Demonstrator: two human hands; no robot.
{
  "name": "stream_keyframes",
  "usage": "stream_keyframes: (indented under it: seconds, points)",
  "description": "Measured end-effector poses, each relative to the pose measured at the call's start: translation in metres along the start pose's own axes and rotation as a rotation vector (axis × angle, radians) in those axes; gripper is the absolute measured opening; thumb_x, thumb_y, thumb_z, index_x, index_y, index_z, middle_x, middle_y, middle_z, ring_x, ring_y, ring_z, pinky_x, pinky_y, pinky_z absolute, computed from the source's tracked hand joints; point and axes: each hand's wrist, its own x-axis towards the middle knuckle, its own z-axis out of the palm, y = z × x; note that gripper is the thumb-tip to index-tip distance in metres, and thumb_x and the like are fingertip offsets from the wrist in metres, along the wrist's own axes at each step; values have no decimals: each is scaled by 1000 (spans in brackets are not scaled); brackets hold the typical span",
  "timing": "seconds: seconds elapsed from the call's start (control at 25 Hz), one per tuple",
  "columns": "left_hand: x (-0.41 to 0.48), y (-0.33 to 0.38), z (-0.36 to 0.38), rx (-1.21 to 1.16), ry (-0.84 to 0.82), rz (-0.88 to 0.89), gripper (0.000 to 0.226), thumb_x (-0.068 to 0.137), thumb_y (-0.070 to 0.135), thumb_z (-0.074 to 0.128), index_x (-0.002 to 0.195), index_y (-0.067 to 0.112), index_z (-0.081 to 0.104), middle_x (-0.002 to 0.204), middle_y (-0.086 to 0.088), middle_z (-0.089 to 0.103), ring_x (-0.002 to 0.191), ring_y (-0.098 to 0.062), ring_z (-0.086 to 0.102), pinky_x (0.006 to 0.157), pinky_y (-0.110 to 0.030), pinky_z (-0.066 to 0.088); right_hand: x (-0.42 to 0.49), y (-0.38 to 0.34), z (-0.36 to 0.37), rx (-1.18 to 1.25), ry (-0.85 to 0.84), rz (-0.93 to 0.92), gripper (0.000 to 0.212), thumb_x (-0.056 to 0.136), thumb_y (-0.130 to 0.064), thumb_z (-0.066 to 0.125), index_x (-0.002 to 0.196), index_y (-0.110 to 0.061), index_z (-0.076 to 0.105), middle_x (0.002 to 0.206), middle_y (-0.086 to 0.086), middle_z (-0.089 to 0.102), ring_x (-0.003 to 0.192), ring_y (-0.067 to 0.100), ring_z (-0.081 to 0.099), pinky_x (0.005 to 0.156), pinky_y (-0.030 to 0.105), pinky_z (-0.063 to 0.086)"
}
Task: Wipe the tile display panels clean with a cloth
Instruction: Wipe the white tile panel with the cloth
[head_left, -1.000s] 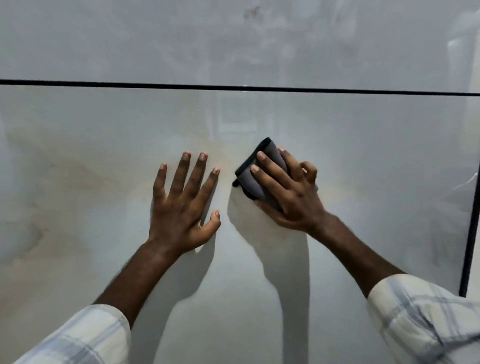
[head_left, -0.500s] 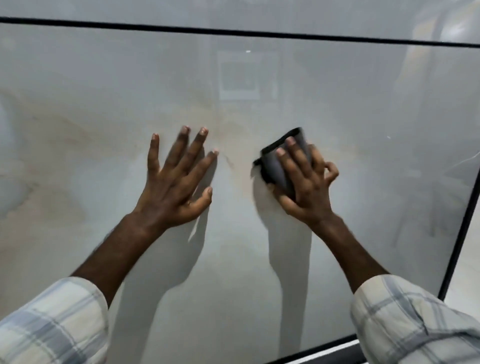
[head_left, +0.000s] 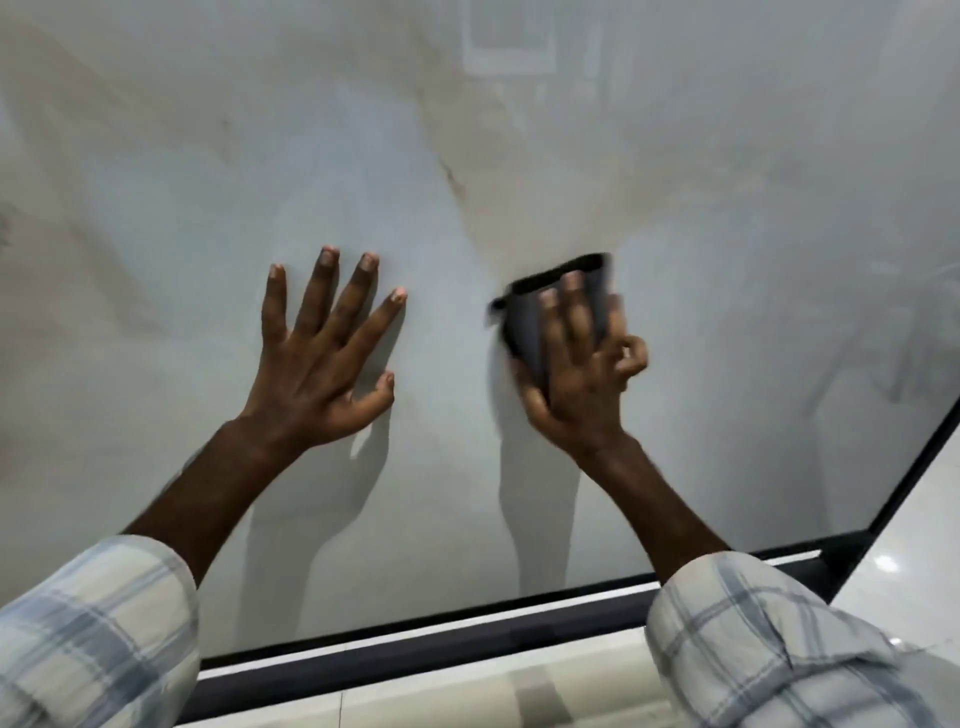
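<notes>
One tile panel (head_left: 675, 182): left hand (head_left: 317, 374) flat, right hand (head_left: 576, 379) w/ one cloth (head_left: 530, 322).

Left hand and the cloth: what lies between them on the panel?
Head view: only bare tile panel between left hand and grey cloth.

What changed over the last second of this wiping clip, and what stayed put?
The view tipped down: the upper black seam left the picture and the panel's bottom frame appeared. The right hand carried the dark cloth down the tile panel, now motion-blurred. The left hand stayed flat and spread on the panel; nothing was released.
</notes>
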Motion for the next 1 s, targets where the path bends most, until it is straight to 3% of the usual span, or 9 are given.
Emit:
stream_keyframes:
  seconds: [0.08,0.12,0.28,0.36,0.48,0.76,0.84,0.96,1.0]
  points:
    - [0,2,-1,7,-6,-1,84,93,44,57,165,15,24,171,-21,15,156,-50,13,120,-73,2,-8,10,-4,31,-35,-385,60,95,-37,70,151,-21,55,161,5,45,147,40,43,100,57,36]
    - [-2,4,0,6,-13,-10,84,93,42,57,165,14,25,171,-23,15,155,-51,13,119,-74,3,-4,20,-8,8,-19,-413,60,92,-38,72,150,-25,57,160,1,47,147,35,44,98,54,32]
    - [-7,18,1,1,-50,-92,82,95,38,57,164,10,25,169,-27,16,154,-55,12,118,-77,4,-6,6,-5,45,84,123,68,90,-38,72,152,-17,53,162,9,41,148,41,39,97,55,33]
    - [-8,24,0,-3,-73,-133,83,94,40,58,164,9,25,168,-29,17,153,-56,12,118,-78,5,-20,-16,6,107,63,-49,62,93,-34,70,150,-14,55,161,10,42,146,46,39,102,57,36]
    - [-9,26,0,-18,-84,-153,83,95,42,58,163,8,26,167,-30,19,153,-57,12,118,-78,7,-37,-23,16,146,32,-353,56,91,-27,73,144,-17,62,154,6,54,143,41,45,98,52,37]
    - [-57,22,9,-44,-113,-76,78,99,42,55,164,9,26,168,-29,19,154,-54,14,121,-70,7,-59,-19,21,62,12,-299,63,89,-38,73,149,-26,57,157,1,51,148,34,42,95,52,32]
    - [-89,24,7,-79,-153,-60,77,99,39,55,164,11,26,170,-24,16,156,-51,12,119,-71,8,-82,-12,17,17,-43,-51,72,91,-44,70,156,-27,45,163,4,42,151,35,34,100,53,29]
    - [-132,21,3,-60,-207,-62,77,97,42,54,165,17,27,173,-17,13,158,-46,9,118,-67,12,-101,-59,19,96,0,688,79,95,-47,65,161,-20,30,168,12,30,153,37,27,112,60,28]
    - [-139,14,4,-41,-208,-51,76,97,42,53,165,18,27,173,-16,12,159,-45,8,118,-64,12,-97,-83,23,126,3,773,78,96,-45,64,161,-16,30,168,15,29,153,41,27,114,60,26]
